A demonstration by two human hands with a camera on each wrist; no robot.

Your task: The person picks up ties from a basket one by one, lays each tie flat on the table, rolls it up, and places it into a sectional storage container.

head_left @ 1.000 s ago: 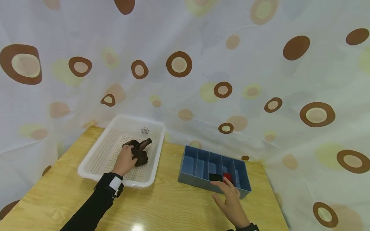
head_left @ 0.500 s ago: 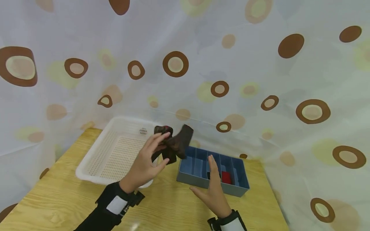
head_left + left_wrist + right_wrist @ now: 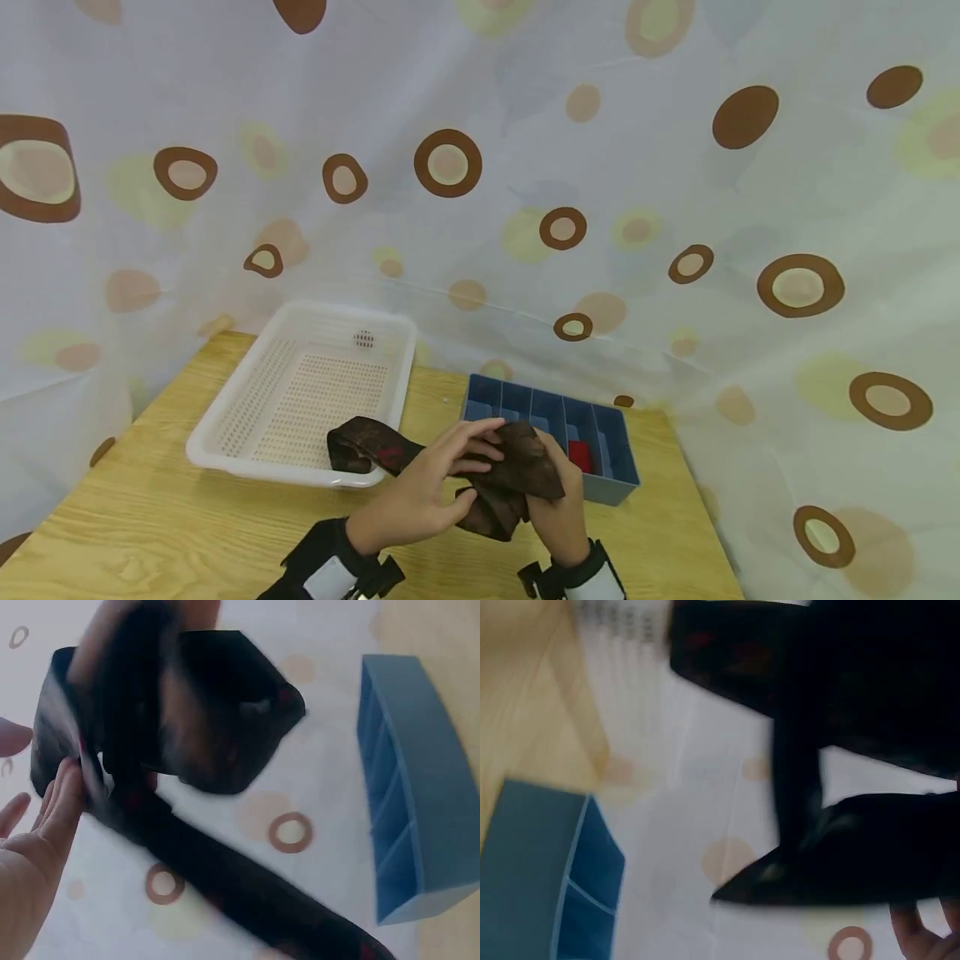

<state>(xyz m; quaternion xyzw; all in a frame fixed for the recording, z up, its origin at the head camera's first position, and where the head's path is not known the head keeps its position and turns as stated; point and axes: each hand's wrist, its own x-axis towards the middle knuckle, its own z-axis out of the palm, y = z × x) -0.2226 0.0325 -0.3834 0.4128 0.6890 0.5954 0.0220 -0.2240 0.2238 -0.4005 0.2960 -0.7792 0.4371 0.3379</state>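
Observation:
A dark brown necktie (image 3: 517,467) with small red marks is bunched in loops between both hands above the table. My right hand (image 3: 558,508) grips the bunch from the right, its thumb along the folds. Coming from the left, my left hand (image 3: 423,492) holds the necktie with fingers over the front fold and thumb below. One length trails left behind this hand, ending in a loop over the basket's near right corner. In the left wrist view my left fingers (image 3: 64,795) lie against the cloth. Dark cloth fills much of the right wrist view, hiding most of the right hand.
A white perforated basket (image 3: 197,450) stands at the left. Behind the hands is a blue divided box (image 3: 611,490), with a red roll (image 3: 580,456) in one compartment. A patterned curtain (image 3: 495,108) closes off the wooden table's (image 3: 225,533) back.
My left hand has lifted the necktie out of the basket and brought it right. My right hand has left the divided box and taken hold. A length has come loose to the left.

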